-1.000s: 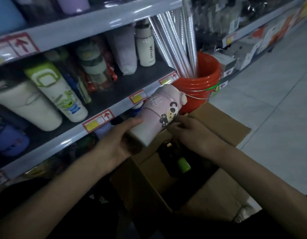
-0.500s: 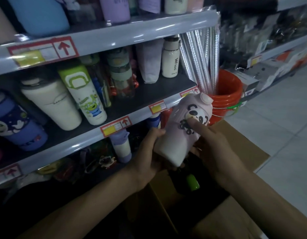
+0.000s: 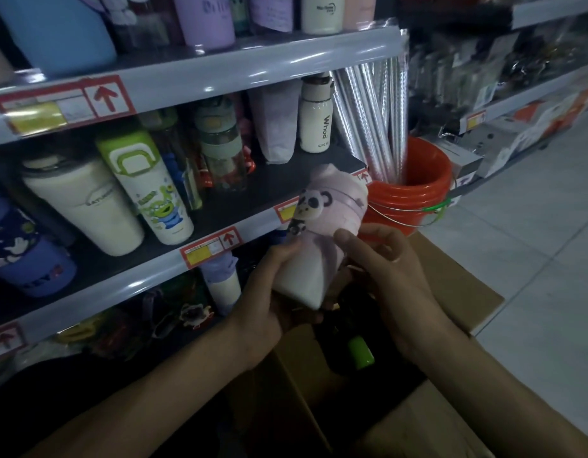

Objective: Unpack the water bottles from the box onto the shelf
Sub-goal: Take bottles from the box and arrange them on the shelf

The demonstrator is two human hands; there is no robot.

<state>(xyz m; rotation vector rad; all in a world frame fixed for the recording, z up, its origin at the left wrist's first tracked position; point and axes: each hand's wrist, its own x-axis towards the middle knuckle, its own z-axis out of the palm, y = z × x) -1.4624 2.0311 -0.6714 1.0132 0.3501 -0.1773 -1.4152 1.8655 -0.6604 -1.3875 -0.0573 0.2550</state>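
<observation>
Above the box (image 3: 451,292), left hand (image 3: 264,294) fingers wrapped round pink bottle (image 3: 319,252), right hand (image 3: 396,279) fingers curled against it

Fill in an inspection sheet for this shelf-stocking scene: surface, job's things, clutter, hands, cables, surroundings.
Surface: middle shelf, dark, with a bare patch at its right front.
Job's things: pink panda bottle held above the open cardboard box; green-capped bottle inside the box.
Clutter: alien-print bottle, white bottle and others crowd the shelf.
Hands: left hand grips the panda bottle's base; right hand has its thumb on the bottle's side, fingers curled, grip unclear.
Cables: nothing seen.
Surroundings: orange bucket holding silver rolls; tiled floor.
</observation>
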